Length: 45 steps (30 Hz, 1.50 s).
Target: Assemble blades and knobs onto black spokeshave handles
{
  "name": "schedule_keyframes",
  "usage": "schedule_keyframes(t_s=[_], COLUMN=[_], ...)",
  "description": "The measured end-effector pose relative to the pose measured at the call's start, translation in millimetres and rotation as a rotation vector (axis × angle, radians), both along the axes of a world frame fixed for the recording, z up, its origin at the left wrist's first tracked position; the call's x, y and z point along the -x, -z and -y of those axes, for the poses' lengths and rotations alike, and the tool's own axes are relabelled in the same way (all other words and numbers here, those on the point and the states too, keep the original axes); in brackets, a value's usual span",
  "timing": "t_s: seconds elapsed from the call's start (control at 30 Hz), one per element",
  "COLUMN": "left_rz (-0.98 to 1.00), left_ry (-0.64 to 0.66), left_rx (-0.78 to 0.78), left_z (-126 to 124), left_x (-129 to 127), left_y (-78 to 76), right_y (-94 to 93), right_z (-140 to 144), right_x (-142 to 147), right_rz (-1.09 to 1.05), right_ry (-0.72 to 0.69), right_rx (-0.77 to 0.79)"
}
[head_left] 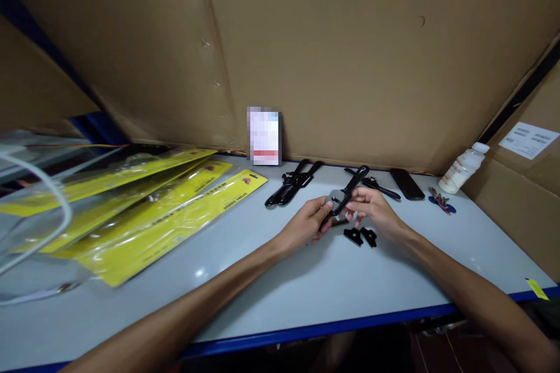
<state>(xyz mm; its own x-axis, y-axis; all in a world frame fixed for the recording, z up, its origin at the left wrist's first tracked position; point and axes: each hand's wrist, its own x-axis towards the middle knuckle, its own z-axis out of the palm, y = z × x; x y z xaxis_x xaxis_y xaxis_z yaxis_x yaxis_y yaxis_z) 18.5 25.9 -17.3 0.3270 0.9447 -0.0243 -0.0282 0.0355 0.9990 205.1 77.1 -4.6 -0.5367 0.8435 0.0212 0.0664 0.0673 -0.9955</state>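
Above the middle of the table, both my hands hold a black spokeshave (359, 177), one handle pointing up and to the right. A grey metal blade plate (334, 200) with a dark slot lies against its body. My left hand (315, 217) pinches the plate and body between thumb and fingers. With bent fingers, my right hand (371, 207) grips the tool from the right, near the base of the upper handle. Two small black cap pieces (352, 236) lie on the table just below my right hand. My fingers cover the spokeshave's lower end.
Several black spokeshaves (289, 186) lie behind my left hand, and another (381, 187) behind my right. Farther right are a black phone (406, 184), keys (441, 200) and a white bottle (464, 169). Yellow blister packs (175, 227) cover the left side. Cardboard (332, 58) walls the back.
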Motion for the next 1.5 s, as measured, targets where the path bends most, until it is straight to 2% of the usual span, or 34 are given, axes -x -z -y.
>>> schedule_keyframes(t_s=[0.2, 0.3, 0.37, 0.5, 0.57, 0.67, 0.8, 0.9, 1.03, 1.13, 1.2, 1.27, 1.37, 1.5], left_rz=[-0.023, -0.041, -0.043, -0.032, -0.021, 0.010, 0.035, 0.040, 0.040, 0.025, -0.016, -0.076, -0.148, -0.211], left_ry=[-0.004, -0.013, -0.028, -0.099, -0.123, -0.130, -0.120, -0.114, -0.072, 0.032, 0.087, 0.121, 0.160, 0.185], left_rx=[0.028, 0.004, -0.001, 0.051, 0.074, 0.080, 0.096, 0.118, 0.170, 0.227, 0.250, 0.261, 0.266, 0.271], left_z=[1, 0, 0, -1, -1, 0, 2, 3, 2, 3, 5, 7, 10, 11], left_x=[1, 1, 1, 1, 2, 2, 2, 1, 2, 4, 4, 3, 1, 0], left_y=[-0.6, 1.6, 3.4, 3.9, 2.1, -1.6, -4.4, -4.5, -5.4, -7.9, -9.6, -10.6, -10.1, -8.4], right_y=[2.5, -2.5, -10.3, -27.7, -32.2, -33.2, -31.4, -31.8, -43.3, -58.3, -65.5, -67.5, -61.1, -47.8], right_z=[0, -1, -3, -6, -5, 0, 5, 3, 0, 3, 6, 9, 13, 19], right_x=[2, -1, -8, -31, -40, -44, -38, -35, -40, -45, -46, -44, -35, -21], right_rz=[0.030, 0.094, 0.240, 0.810, 1.023, 1.125, 1.139, 1.072, 0.779, 0.552, 0.486, 0.462, 0.454, 0.441], right_ry=[0.014, -0.004, -0.041, -0.039, -0.071, -0.174, -0.229, -0.255, -0.397, -0.398, -0.329, -0.246, -0.146, -0.093], right_rx=[0.008, 0.004, -0.103, -0.538, -0.590, -0.560, -0.550, -0.526, -0.260, -0.096, -0.137, -0.278, -0.475, -0.528])
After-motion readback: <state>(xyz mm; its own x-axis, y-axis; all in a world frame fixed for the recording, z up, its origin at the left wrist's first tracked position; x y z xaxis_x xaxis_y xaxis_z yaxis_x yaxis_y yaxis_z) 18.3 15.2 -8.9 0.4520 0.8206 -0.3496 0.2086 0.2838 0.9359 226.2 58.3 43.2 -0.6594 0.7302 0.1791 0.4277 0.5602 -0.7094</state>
